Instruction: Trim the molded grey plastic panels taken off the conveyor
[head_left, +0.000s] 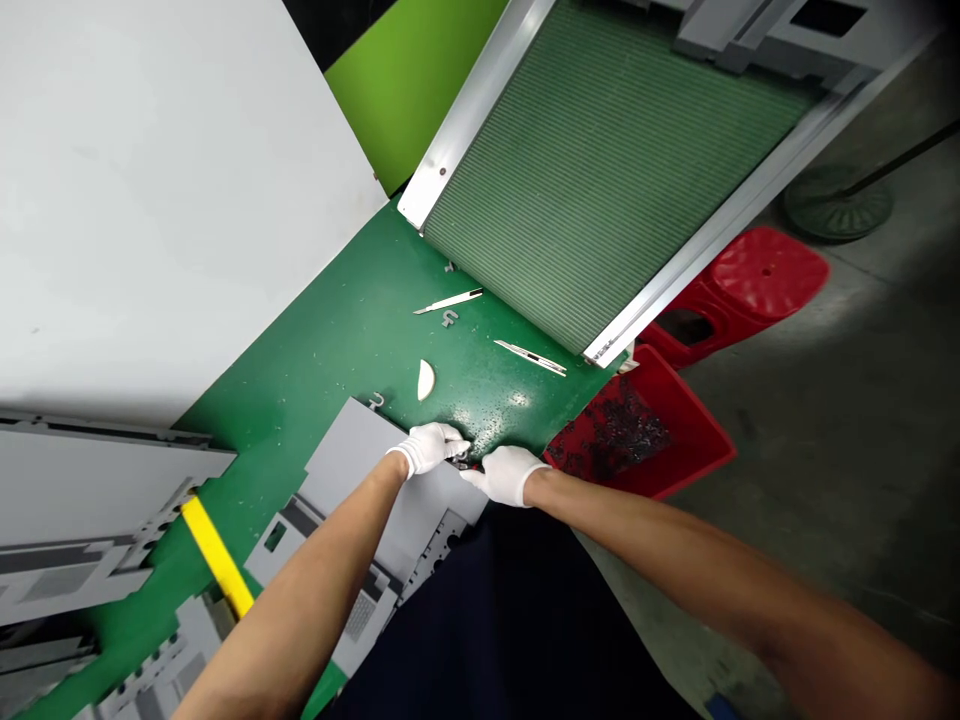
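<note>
In its white glove, my left hand (431, 447) pinches a small grey part (460, 456), mostly hidden by the fingers. Close beside it, my gloved right hand (508, 475) is closed around a small hand tool (470, 466) with red and black on it; it looks like cutting pliers, though the jaws are hard to make out. Both hands are above the near corner of a grey moulded panel (405, 500). Dark crumbs lie on the green table (360, 310) just beyond them. Small grey hook-shaped clips (449, 318) rest farther off.
Two craft knives (531, 357) and a white half-round piece (426, 380) lie on the table. A green conveyor belt (600, 150) adjoins it. On the right are a red bin (690, 450) with dark scraps and a red stool (772, 275). More grey panels (82, 485) stand left.
</note>
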